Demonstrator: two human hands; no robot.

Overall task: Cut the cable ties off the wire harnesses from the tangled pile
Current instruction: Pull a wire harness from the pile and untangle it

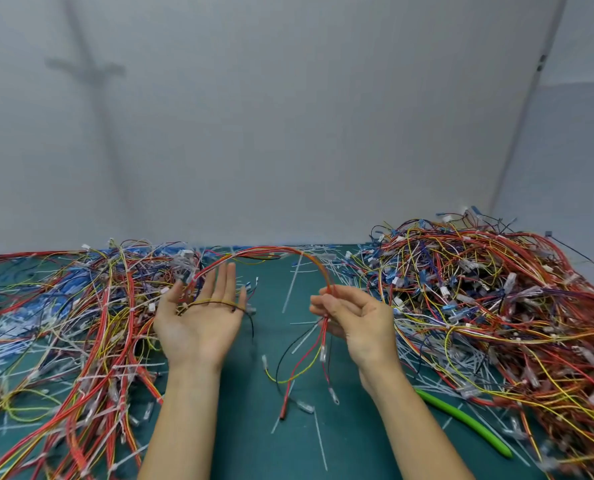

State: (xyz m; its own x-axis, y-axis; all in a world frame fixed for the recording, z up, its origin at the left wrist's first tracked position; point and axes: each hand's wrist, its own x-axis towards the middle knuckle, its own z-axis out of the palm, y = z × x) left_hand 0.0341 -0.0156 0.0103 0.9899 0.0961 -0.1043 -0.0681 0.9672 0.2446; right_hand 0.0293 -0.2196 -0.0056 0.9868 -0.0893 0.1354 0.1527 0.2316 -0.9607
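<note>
Arching wire harness [271, 249] from right hand [354, 320] pinch to upturned left hand [198, 320]

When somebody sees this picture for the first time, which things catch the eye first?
First, the huge tangled pile of coloured wires on the right of the table. Then the two hands in the centre: the right hand pinches a red wire harness that arcs over to the open left hand.

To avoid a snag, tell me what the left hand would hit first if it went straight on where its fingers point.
Probably the red wire harness, which arches just past the fingertips of the left hand toward the right hand. Beyond it only green mat shows, though depth is unclear.
</note>
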